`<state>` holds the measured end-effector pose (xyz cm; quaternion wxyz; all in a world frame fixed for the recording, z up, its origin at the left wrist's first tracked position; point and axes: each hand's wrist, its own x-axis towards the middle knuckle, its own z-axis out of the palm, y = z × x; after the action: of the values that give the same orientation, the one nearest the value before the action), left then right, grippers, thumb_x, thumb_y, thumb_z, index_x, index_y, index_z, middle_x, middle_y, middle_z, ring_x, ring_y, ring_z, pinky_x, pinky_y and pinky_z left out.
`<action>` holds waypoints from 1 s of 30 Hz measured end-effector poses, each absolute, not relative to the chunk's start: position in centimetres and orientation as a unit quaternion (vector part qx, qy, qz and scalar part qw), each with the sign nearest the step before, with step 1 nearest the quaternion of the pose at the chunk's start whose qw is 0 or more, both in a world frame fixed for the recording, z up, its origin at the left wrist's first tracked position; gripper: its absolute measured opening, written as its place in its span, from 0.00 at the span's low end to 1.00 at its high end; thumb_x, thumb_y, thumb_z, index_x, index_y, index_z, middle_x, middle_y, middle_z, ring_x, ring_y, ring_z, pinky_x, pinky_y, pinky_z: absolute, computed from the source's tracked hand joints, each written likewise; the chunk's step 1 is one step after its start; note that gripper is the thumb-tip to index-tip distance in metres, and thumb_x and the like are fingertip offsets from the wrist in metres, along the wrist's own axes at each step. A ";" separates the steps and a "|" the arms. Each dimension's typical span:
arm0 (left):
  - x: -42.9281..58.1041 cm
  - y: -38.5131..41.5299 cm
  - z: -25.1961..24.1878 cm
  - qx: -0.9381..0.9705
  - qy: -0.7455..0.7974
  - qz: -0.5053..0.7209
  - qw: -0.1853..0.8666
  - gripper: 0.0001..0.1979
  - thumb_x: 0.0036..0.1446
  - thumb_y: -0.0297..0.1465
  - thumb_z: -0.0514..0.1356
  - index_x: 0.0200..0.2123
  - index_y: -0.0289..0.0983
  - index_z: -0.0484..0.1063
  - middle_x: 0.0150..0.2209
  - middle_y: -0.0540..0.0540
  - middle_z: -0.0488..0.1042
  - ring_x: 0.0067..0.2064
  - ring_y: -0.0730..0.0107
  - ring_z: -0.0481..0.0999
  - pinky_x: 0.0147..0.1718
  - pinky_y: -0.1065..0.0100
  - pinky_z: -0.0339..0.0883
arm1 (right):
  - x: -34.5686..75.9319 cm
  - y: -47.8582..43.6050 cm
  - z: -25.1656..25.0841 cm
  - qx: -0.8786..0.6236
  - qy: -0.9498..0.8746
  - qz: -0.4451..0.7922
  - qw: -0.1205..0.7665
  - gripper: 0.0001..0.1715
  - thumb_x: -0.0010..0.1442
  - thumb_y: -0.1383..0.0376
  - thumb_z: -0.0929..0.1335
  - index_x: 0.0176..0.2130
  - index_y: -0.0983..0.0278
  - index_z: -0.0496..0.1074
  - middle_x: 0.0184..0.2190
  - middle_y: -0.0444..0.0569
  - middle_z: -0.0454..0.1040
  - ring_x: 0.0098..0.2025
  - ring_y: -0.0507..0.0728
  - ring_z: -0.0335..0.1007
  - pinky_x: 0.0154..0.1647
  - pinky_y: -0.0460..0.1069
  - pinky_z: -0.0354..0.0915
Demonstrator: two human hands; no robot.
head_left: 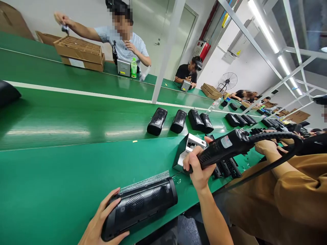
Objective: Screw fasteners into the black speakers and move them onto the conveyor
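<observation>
My left hand [100,221] is wrapped around the near left end of a black speaker housing [144,204] with perforated patches. The housing lies on its side on the green bench, over a translucent wrapping strip [148,180]. My right hand [198,172] grips a black corded electric screwdriver [219,149], tilted with its cable end up and to the right. Its thin bit points down-left towards the housing's right end; whether they touch I cannot tell. Just behind my right hand stands a silver and black box [182,153], its top partly hidden.
Several black housings [157,120] stand on the green conveyor [76,119] beyond the bench. Black parts [226,168] lie right of my hand. A co-worker in a brown shirt [301,190] sits close on the right. A white post [166,54] rises across the line.
</observation>
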<state>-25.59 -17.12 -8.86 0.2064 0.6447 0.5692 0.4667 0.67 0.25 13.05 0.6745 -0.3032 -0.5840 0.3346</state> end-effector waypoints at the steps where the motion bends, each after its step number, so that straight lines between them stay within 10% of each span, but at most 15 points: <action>1: -25.6 -17.1 -8.8 0.644 0.570 0.466 0.205 0.31 0.71 0.46 0.67 0.72 0.54 0.64 0.77 0.40 0.65 0.72 0.41 0.75 0.62 0.47 0.81 | 0.6 0.3 12.9 -0.302 -0.583 0.337 0.675 0.28 0.73 0.59 0.75 0.65 0.53 0.63 0.25 0.31 0.68 0.15 0.49 0.62 0.16 0.46 0.65; 15: -25.7 -17.6 -8.9 0.643 0.556 0.472 0.232 0.30 0.71 0.43 0.68 0.71 0.55 0.65 0.78 0.39 0.62 0.75 0.40 0.70 0.67 0.42 0.76 | 1.0 -1.1 4.1 -0.360 -0.593 0.340 0.635 0.26 0.73 0.54 0.75 0.58 0.55 0.60 0.28 0.33 0.64 0.21 0.48 0.59 0.22 0.44 0.64; 30: -26.7 -17.0 -9.9 0.651 0.546 0.476 0.225 0.32 0.67 0.38 0.70 0.70 0.58 0.66 0.77 0.42 0.63 0.72 0.38 0.74 0.63 0.40 0.81 | 0.6 0.0 6.9 -0.344 -0.594 0.337 0.644 0.34 0.74 0.55 0.75 0.68 0.52 0.57 0.30 0.33 0.67 0.18 0.48 0.60 0.18 0.46 0.66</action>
<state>-26.71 -17.02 -9.95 0.2253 0.6513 0.5463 0.4761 0.57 -0.02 6.89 0.6440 -0.3443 -0.5942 0.3371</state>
